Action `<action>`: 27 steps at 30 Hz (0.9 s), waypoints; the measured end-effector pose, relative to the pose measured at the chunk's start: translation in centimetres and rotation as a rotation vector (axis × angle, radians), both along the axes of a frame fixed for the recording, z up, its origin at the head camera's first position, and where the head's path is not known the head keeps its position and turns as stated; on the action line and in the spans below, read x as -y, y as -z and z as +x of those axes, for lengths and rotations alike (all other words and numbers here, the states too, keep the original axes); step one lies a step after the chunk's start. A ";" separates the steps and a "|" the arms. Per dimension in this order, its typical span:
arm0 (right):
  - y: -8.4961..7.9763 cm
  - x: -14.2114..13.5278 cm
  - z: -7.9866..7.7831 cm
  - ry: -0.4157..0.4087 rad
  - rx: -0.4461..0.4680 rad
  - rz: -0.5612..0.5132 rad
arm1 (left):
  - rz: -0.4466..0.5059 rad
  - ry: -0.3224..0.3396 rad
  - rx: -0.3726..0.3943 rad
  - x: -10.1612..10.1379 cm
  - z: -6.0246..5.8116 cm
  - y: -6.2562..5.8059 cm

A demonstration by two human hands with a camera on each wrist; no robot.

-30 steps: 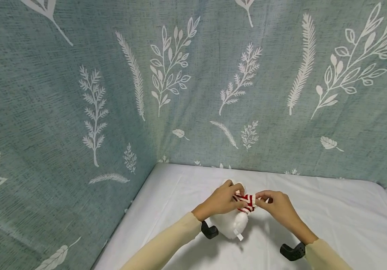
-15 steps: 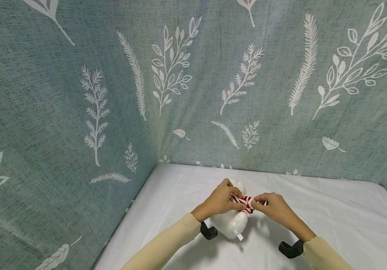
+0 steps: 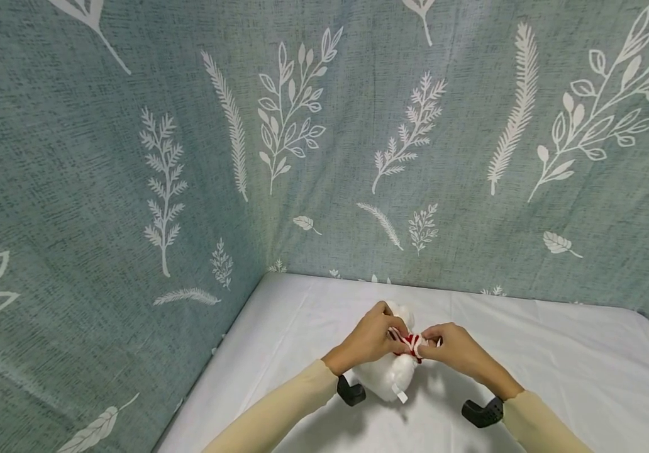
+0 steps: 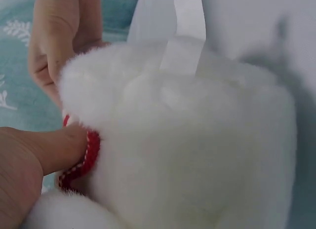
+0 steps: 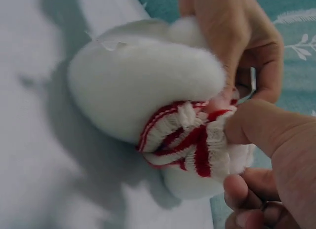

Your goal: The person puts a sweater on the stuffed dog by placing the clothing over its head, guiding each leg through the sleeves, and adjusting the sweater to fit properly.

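Observation:
A white plush toy (image 3: 381, 377) is held over the white sheet, with a red-and-white striped knit garment (image 3: 412, 343) bunched around part of it. My left hand (image 3: 372, 336) grips the toy and the garment from the left; in the left wrist view its thumb (image 4: 64, 145) presses on the red edge. On the other side, my right hand (image 3: 454, 346) pinches the garment's white ribbed border, as the right wrist view shows, thumb (image 5: 252, 123) on top and fingers curled below. A white fabric tag (image 4: 190, 21) sticks out of the fur. The toy's face is hidden.
The white sheet (image 3: 556, 358) covers the table under the toy. A green-grey curtain with white leaf prints (image 3: 324, 157) stands behind and along the left side. A black wrist device (image 3: 483, 412) sits at my right cuff, another device (image 3: 351, 391) at my left.
My right hand has moved a little left, toward the toy, bringing the garment's border with it. The garment looks more bunched between the hands. My left hand has stayed nearly in place.

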State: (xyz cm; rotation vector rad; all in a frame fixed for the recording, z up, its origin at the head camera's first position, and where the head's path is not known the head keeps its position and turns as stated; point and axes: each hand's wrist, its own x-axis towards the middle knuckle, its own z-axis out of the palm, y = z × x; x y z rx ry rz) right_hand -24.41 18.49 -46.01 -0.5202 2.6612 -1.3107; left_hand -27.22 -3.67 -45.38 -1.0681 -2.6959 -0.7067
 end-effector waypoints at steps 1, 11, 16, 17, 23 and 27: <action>0.1 0.1 0.0 0.008 -0.017 0.014 | -0.002 -0.004 -0.007 -0.1 0.0 0.0; 0.5 -0.2 0.5 0.050 -0.032 0.051 | -0.067 -0.061 -0.100 0.0 0.3 -0.4; 0.2 -0.9 0.1 0.054 0.088 0.023 | -0.119 -0.080 -0.079 0.7 0.3 -1.0; 0.1 -1.0 0.0 0.049 0.105 0.020 | -0.134 -0.077 -0.073 0.8 0.3 -1.1; -0.2 -1.4 -0.5 0.032 0.150 -0.029 | -0.222 -0.055 -0.056 1.1 0.1 -1.9; -0.4 -0.9 -0.3 0.047 0.172 -0.080 | -0.213 -0.041 -0.045 1.0 0.0 -2.1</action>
